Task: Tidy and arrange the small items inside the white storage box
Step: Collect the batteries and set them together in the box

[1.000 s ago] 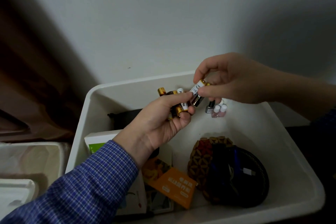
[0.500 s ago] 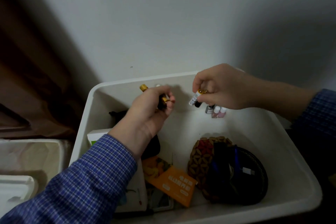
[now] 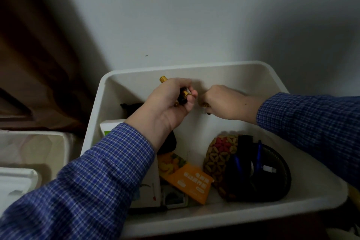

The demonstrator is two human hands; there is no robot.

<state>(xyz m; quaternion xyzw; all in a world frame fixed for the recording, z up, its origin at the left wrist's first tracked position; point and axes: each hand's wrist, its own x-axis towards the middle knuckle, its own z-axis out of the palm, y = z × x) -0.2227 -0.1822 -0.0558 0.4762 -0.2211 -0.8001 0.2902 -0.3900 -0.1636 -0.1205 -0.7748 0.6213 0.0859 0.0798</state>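
Note:
A white storage box (image 3: 194, 68) stands against the wall. My left hand (image 3: 167, 109) grips a bundle of gold-and-black batteries (image 3: 184, 95) over the box's back left part; one gold end (image 3: 163, 79) sticks out above the fist. Close to its right, my right hand (image 3: 224, 103) pinches a single battery (image 3: 206, 107), held low near the back wall. Most of that battery is hidden by the fingers.
Inside the box lie an orange packet (image 3: 187, 179), a white carton (image 3: 109, 128), a woven patterned pouch (image 3: 220, 154) with a dark round case (image 3: 263, 173) holding blue pens. Another white bin (image 3: 35, 150) stands to the left, beside a brown curtain (image 3: 39, 54).
My right hand has moved down and left with its battery, toward the back wall and close beside my left hand. The small bottles at the back are now hidden behind it.

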